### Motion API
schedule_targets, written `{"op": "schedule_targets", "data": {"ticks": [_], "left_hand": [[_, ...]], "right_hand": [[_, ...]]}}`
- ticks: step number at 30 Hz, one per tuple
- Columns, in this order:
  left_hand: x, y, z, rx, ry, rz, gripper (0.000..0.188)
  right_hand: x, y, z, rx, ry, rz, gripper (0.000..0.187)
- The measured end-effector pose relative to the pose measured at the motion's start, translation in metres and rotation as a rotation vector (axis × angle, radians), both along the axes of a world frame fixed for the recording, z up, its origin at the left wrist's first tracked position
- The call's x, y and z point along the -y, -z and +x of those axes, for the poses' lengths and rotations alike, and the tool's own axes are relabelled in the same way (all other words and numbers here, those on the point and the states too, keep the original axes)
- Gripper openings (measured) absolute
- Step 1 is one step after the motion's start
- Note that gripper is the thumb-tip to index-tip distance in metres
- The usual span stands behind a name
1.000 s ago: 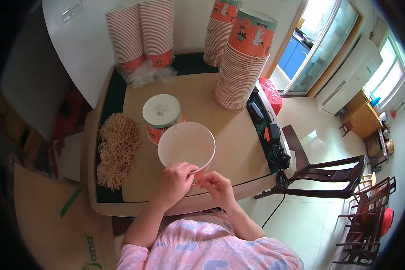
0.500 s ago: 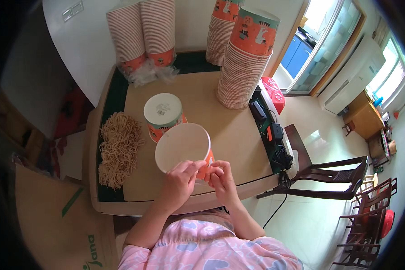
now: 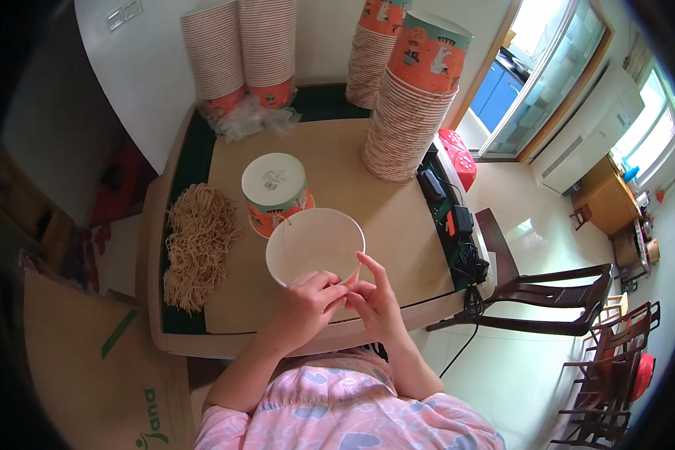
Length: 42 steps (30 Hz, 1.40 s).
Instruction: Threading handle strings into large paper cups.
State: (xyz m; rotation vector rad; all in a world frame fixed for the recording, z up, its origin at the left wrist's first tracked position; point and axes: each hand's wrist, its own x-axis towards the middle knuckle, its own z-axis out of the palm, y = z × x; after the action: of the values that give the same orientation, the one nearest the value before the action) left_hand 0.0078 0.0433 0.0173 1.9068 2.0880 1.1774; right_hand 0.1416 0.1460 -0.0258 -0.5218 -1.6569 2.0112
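Note:
An open white-lined paper bucket [image 3: 315, 244] with an orange outside stands near the table's front edge, its mouth tilted toward me. My left hand [image 3: 311, 304] is closed against its near wall, fingertips pinched. Close beside it, my right hand [image 3: 376, 306] pinches thumb and fingers together, with its index finger raised along the bucket's right side. Whatever is between the fingertips is too small to make out. A short bit of cord shows at the bucket's far-left rim. Behind it, an upside-down paper bucket [image 3: 274, 184] stands, and a heap of beige cords [image 3: 199, 251] lies to the left.
Tall stacks of nested paper buckets [image 3: 409, 112] rise at the far right, others [image 3: 266, 52] at the far left by crumpled clear plastic [image 3: 251, 120]. Black adapters and cables [image 3: 461, 221] line the table's right edge. A dark chair [image 3: 555, 300] and a cardboard box [image 3: 97, 360] flank the table.
The open bucket has shifted slightly right and turned, so less of its orange side shows. My hands have drawn closer together, and my right index finger has lifted.

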Motion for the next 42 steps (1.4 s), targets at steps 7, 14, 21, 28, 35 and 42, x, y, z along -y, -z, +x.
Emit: {"op": "schedule_targets", "data": {"ticks": [7, 14, 21, 28, 35, 42], "left_hand": [[0.001, 0.002, -0.001, 0.074, 0.018, -0.027, 0.012], [-0.002, -0.001, 0.001, 0.044, -0.033, 0.03, 0.011], [-0.003, -0.003, -0.003, 0.058, -0.047, 0.04, 0.012], [-0.003, 0.005, -0.002, 0.242, -0.147, -0.013, 0.011], [-0.004, 0.004, -0.005, 0.225, -0.166, -0.01, 0.021], [-0.002, 0.002, -0.005, 0.25, -0.16, -0.035, 0.02]], "right_hand": [[-0.004, -0.004, 0.003, 0.067, -0.038, 0.044, 0.06], [0.001, -0.001, 0.003, 0.022, 0.017, -0.007, 0.052], [-0.002, 0.016, 0.004, 0.114, 0.151, 0.254, 0.012], [0.006, 0.013, -0.002, -0.048, 0.316, 0.212, 0.008], [0.006, 0.017, 0.001, -0.018, 0.277, 0.357, 0.011], [0.005, 0.013, 0.0, 0.035, 0.221, 0.33, 0.009]]}}
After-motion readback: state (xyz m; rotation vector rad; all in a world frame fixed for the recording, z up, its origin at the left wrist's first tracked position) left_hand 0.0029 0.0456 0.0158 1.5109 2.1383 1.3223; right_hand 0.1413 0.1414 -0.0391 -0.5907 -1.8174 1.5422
